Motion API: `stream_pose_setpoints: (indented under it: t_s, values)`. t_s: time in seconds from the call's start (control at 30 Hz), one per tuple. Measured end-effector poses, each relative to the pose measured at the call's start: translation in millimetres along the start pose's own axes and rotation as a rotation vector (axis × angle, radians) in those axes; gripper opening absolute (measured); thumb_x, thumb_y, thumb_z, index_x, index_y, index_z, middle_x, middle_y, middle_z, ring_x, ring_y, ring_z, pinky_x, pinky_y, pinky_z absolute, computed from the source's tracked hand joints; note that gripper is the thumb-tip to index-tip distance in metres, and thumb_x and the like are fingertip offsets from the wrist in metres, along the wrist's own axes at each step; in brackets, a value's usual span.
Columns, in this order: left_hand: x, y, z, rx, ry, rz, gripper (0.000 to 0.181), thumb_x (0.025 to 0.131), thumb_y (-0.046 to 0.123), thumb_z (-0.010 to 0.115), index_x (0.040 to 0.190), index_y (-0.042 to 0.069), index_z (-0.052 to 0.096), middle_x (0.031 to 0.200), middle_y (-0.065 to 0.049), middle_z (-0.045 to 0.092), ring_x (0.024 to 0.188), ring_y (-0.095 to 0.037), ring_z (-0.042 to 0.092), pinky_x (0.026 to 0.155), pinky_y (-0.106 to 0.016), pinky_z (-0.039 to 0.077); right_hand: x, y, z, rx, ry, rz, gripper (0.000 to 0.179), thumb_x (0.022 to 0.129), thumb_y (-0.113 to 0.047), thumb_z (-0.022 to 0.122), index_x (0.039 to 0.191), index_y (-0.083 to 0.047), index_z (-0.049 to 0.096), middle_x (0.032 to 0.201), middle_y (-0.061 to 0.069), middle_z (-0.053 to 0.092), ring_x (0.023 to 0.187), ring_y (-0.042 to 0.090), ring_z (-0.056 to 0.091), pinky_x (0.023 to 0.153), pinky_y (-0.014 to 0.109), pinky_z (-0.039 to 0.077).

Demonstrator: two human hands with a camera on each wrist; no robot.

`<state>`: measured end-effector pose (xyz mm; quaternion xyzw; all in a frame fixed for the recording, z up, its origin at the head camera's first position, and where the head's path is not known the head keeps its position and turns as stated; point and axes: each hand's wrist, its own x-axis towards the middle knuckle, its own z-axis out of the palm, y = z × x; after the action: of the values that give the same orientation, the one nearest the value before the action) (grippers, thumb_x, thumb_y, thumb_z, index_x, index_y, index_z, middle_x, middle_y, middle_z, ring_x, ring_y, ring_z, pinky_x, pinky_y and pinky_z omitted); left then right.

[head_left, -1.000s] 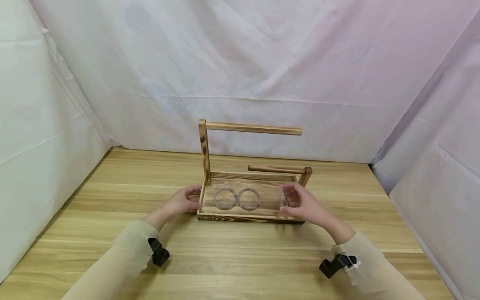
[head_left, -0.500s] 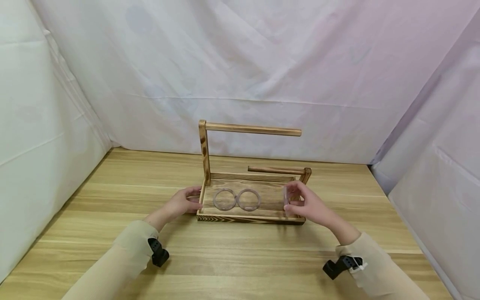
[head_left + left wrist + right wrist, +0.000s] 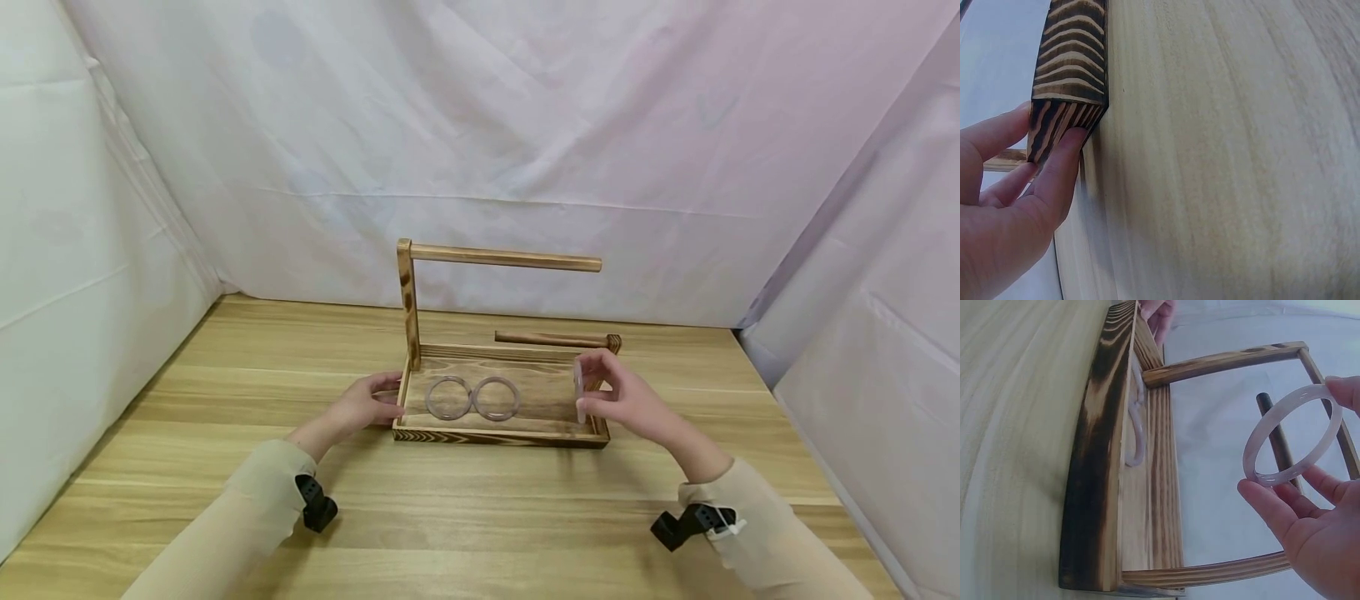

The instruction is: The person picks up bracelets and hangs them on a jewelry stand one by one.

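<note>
Kinda looks like a DIY filming booth tbh: a wood-grain table (image 3: 480,517) is boxed in on three sides by wrinkly pale sheets (image 3: 480,125), and black wrist cameras (image 3: 319,510) are worn.

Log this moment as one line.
left hand: holds wooden tray by its left end | right hand: pinches bangle above tray | two other bangles: flat in tray, adjacent

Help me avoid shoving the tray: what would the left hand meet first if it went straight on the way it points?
The left hand would meet the left end wall of the wooden tray, seemingly at once: its fingers touch that end in the left wrist view.
</note>
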<state>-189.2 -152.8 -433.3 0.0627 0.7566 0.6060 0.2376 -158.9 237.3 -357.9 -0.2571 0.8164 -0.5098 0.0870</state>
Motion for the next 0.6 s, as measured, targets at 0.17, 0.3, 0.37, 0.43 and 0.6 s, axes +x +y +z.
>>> stream_pose_setpoints:
  t_s: [0.17, 0.3, 0.37, 0.43, 0.6]
  values:
    - [0.5, -1.4, -1.1, 0.002, 0.002, 0.009, 0.068, 0.089, -0.005, 0.056, 0.145, -0.009, 0.018, 0.144, -0.033, 0.029, 0.128, -0.046, 0.040, 0.093, -0.038, 0.053, 1.3, -5, -4, 0.009, 0.002, -0.029, 0.043, 0.087, 0.001, 0.061, 0.123, 0.008, 0.038, 0.109, 0.022, 0.046, 0.092, 0.010, 0.054, 0.073, 0.023, 0.055]
    - [0.1, -1.4, -1.3, -0.001, 0.000, 0.015, 0.067, 0.089, -0.005, 0.056, 0.144, -0.010, 0.018, 0.144, -0.033, 0.029, 0.128, -0.046, 0.039, 0.093, -0.038, 0.053, 1.7, -8, -7, 0.017, 0.007, -0.043, 0.044, 0.087, -0.001, 0.062, 0.123, 0.009, 0.037, 0.109, 0.018, 0.046, 0.093, 0.009, 0.053, 0.072, 0.023, 0.055]
    - [0.0, -1.3, -1.3, 0.001, -0.003, 0.014, 0.067, 0.089, -0.005, 0.056, 0.145, -0.010, 0.018, 0.144, -0.033, 0.028, 0.128, -0.046, 0.039, 0.093, -0.038, 0.053, 1.8, -10, -8, 0.022, 0.011, -0.049, 0.044, 0.088, 0.000, 0.060, 0.124, 0.010, 0.036, 0.110, 0.016, 0.045, 0.094, 0.008, 0.053, 0.072, 0.022, 0.055]
    - [-0.1, -1.4, -1.3, 0.003, -0.006, 0.014, 0.068, 0.089, -0.004, 0.056, 0.145, -0.009, 0.018, 0.144, -0.033, 0.028, 0.128, -0.046, 0.039, 0.093, -0.038, 0.053, 1.7, -11, -10, 0.029, 0.012, -0.046, 0.045, 0.089, 0.001, 0.059, 0.126, 0.010, 0.035, 0.112, 0.016, 0.045, 0.095, 0.008, 0.052, 0.072, 0.022, 0.054]
    - [-0.1, -1.3, -1.2, 0.008, -0.011, 0.013, 0.068, 0.089, -0.004, 0.056, 0.145, -0.009, 0.018, 0.145, -0.033, 0.028, 0.129, -0.045, 0.039, 0.093, -0.037, 0.053, 1.6, -16, -16, 0.029, 0.027, -0.033, 0.047, 0.091, -0.002, 0.055, 0.131, 0.010, 0.033, 0.116, 0.020, 0.044, 0.097, 0.009, 0.053, 0.078, 0.018, 0.050]
